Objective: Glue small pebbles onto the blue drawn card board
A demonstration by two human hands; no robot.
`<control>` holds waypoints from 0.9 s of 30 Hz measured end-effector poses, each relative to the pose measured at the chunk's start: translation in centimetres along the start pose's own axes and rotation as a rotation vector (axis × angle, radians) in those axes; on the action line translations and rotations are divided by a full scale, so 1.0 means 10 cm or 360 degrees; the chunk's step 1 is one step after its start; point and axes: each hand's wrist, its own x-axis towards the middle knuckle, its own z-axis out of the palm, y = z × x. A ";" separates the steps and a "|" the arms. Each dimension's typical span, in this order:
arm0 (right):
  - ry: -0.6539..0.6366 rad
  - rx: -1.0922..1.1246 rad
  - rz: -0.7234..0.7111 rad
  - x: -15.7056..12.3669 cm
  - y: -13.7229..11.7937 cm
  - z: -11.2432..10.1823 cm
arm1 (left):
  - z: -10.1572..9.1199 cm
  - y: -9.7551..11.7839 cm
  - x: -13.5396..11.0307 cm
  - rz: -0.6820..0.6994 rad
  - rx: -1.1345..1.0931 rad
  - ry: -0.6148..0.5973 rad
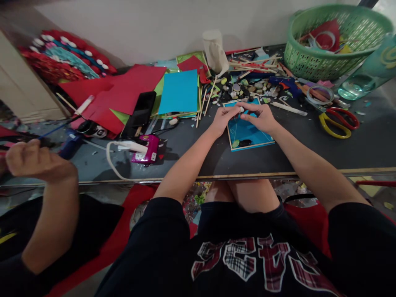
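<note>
Black T-shirt (247,255) with red plaid lettering fills the foreground, both forearms reaching over the dark grey tabletop (309,152) to a blue board (247,134) edged with thin wooden strips. Over its far edge the left hand (223,119) and right hand (261,117) meet, fingers curled nearly closed, tips pinching a small white pebble (241,109) between them, just above the blue surface; a green pebble (235,143) lies near the front corner

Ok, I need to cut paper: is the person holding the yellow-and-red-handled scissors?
No, the yellow-and-red-handled scissors lie on the dark table right of the right hand; the left hand pinches a small white pebble.
</note>
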 end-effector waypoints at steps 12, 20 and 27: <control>0.0107 -0.0172 -0.0037 0.00 0.01 0.00 | 0.01 -0.02 0.04 0.0086 0.0041 -0.0136; 0.0065 -0.0130 -0.0050 0.00 -0.03 0.00 | 0.01 -0.05 0.04 0.0108 0.0044 -0.0090; 0.0230 -0.0124 0.0122 0.01 -0.05 0.02 | -0.03 -0.07 0.03 0.0076 0.0261 0.0147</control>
